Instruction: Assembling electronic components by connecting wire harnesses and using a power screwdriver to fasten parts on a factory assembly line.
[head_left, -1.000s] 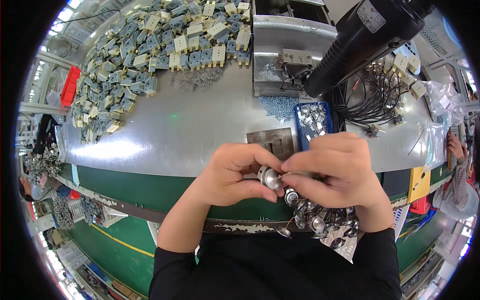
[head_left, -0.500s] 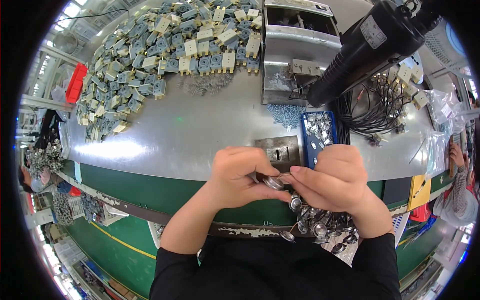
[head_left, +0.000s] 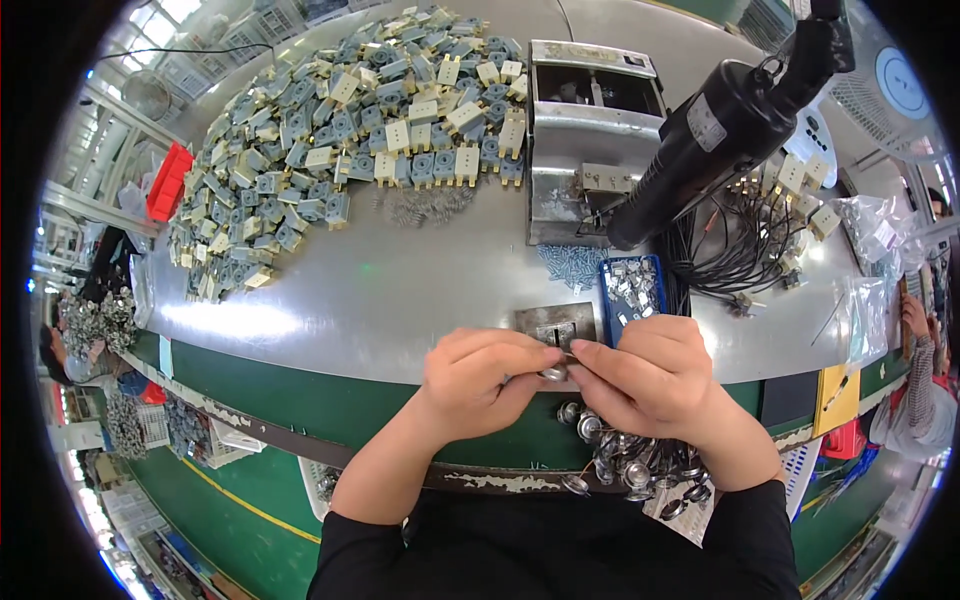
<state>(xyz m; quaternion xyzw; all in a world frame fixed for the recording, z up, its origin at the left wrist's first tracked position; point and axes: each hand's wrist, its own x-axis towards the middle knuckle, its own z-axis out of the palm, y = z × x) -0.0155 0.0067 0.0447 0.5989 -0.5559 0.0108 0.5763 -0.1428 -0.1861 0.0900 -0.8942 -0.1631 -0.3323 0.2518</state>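
Since skin covers most of it, the disc (head_left: 552, 374) shows only as a small shiny metal bulge, over the near side of the desk (head_left: 400, 290), just short of the slotted plate (head_left: 531, 319). Probably light and stiff; smooth curved metal, so likely slippery. Best hold looks like the rim, pinched from 2 sides; anything thin attached could bend or pull loose. Left hand (head_left: 482, 380): thumb and index fingers grasping the disc. Right hand (head_left: 650, 378): fingers curled in, tips just beside the disc; can't tell whether anything sits between them. Bunch (head_left: 635, 474) of similar discs, tangled, at the desk's near edge, by the right forearm. Blue tray (head_left: 604, 300) of metal bits just beyond right hand; screws (head_left: 572, 266) loose beside it. Further out: black tool (head_left: 680, 165) leaning near cables (head_left: 735, 262), springs (head_left: 430, 205), then heaped grey and cream blocks (head_left: 425, 110).
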